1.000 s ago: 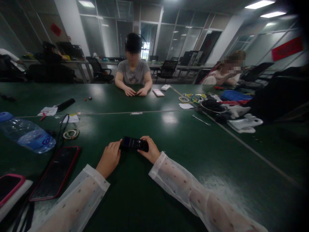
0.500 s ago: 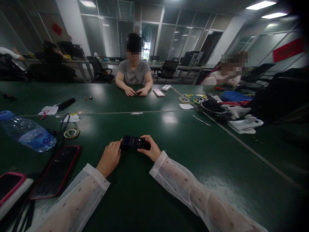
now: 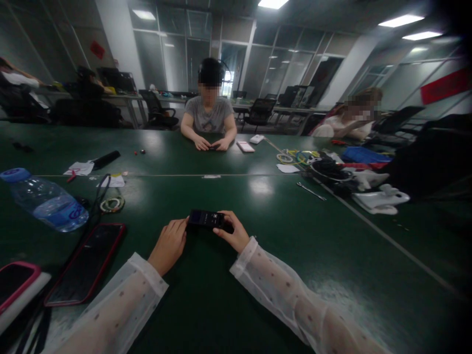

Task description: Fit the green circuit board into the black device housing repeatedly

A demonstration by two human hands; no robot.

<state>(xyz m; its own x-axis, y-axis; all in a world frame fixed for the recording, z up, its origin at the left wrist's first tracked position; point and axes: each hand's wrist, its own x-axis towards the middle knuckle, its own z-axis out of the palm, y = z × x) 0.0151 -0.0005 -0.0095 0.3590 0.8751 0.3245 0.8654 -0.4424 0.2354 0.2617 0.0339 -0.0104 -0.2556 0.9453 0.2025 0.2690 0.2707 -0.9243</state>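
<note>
Between my hands is a small black handheld device (image 3: 205,218) with a lit screen showing small white marks too fine to read. My left hand (image 3: 170,246) has its fingertips closed on the device's left end. My right hand (image 3: 236,232) grips the right end, thumb at the near side and fingers at the far side. The device is just over or on the green table (image 3: 206,305); I cannot tell whether it touches. Its underside is hidden.
To the left lie a red-edged phone (image 3: 86,265), a water bottle (image 3: 47,201), a bracelet (image 3: 112,204) and a pink-cased phone (image 3: 16,280). A wrench (image 3: 311,191) and a pile of cables (image 3: 328,169) are at right. Across the table sits a person (image 3: 208,115).
The whole view has shifted slightly, so the scene sits a little lower and farther right. Both hands keep their hold on the device.
</note>
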